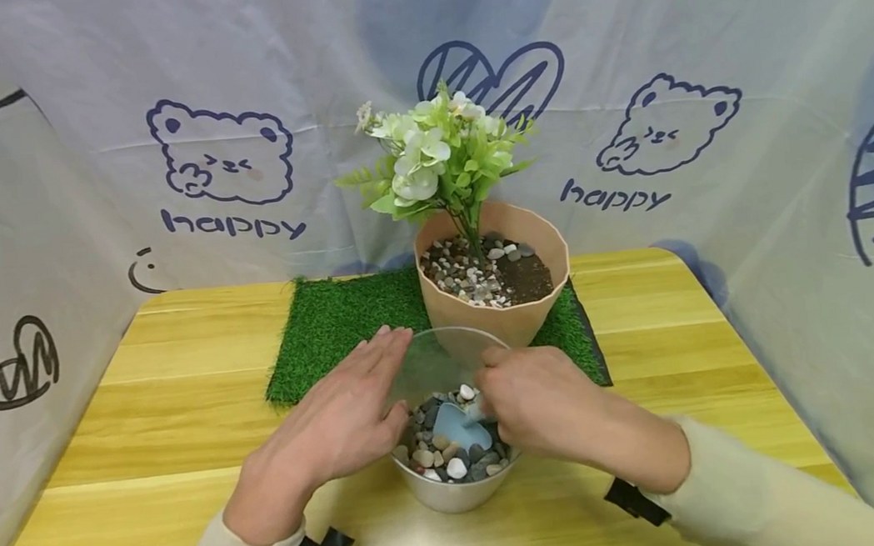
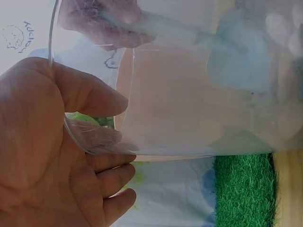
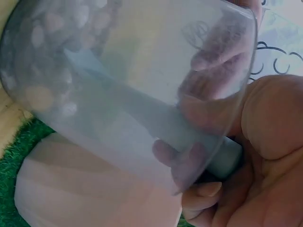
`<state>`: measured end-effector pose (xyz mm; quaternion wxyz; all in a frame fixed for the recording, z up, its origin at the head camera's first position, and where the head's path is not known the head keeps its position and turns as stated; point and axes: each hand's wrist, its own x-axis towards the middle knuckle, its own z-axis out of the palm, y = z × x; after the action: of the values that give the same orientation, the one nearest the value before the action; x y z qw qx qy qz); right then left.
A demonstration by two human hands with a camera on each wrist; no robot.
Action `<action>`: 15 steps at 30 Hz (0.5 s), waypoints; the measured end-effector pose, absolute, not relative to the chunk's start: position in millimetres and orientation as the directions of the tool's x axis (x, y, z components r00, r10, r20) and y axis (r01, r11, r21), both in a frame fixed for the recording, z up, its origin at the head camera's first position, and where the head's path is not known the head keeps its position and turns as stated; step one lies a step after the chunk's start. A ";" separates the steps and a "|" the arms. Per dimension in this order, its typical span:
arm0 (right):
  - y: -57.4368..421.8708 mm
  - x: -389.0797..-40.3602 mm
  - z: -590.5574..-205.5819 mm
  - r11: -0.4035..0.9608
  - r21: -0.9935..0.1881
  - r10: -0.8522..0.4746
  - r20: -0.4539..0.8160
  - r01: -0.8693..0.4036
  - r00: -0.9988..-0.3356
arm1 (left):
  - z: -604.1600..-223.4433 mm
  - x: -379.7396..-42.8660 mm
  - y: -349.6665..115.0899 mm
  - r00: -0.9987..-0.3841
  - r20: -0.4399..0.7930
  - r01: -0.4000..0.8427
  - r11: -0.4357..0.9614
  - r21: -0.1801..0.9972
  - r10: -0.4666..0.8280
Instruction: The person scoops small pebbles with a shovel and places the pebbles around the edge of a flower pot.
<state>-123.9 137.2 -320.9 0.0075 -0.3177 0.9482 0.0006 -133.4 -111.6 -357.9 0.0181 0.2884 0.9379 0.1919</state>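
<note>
A clear tub (image 1: 451, 496) filled partway with mixed pebbles (image 1: 456, 470) stands on the table before me. My right hand (image 1: 538, 392) grips the handle of a light blue toy shovel (image 1: 457, 428), whose blade lies among the pebbles. In the right wrist view, fingers curl round the thick shovel handle (image 3: 227, 158) at the tub's rim. My left hand (image 1: 340, 408) rests along the tub's left side, fingers nearly straight and thumb (image 2: 97, 97) against the wall near the rim.
Behind the tub, a peach flowerpot (image 1: 478, 325) with white artificial flowers (image 1: 418, 157), soil and small stones stands on a green turf mat (image 1: 350, 320). The wooden table (image 1: 181, 389) ends at a printed cloth (image 1: 350, 78) at the back.
</note>
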 end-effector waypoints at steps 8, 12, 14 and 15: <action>135.1 -123.2 -311.3 0.824 -0.066 -0.567 -0.084 -0.563 -0.819 | -359.1 -133.9 -111.3 -0.830 0.079 0.539 0.757 0.369 0.552; 134.1 -124.0 -309.3 0.820 -0.095 -0.572 -0.112 -0.565 -0.812 | -359.5 -134.0 -112.0 -0.831 0.082 0.539 0.758 0.368 0.551; 135.7 -124.5 -307.0 0.827 -0.111 -0.562 -0.129 -0.551 -0.817 | -359.5 -134.2 -112.0 -0.831 0.079 0.538 0.758 0.369 0.551; 136.8 -124.9 -305.6 0.830 -0.120 -0.557 -0.136 -0.544 -0.819 | -359.5 -134.3 -112.0 -0.831 0.077 0.538 0.758 0.369 0.552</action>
<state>-124.9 136.8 -305.6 0.0826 -0.2889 0.9531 -0.0378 -134.3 -112.0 -359.5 0.0180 0.2905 0.9374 0.1910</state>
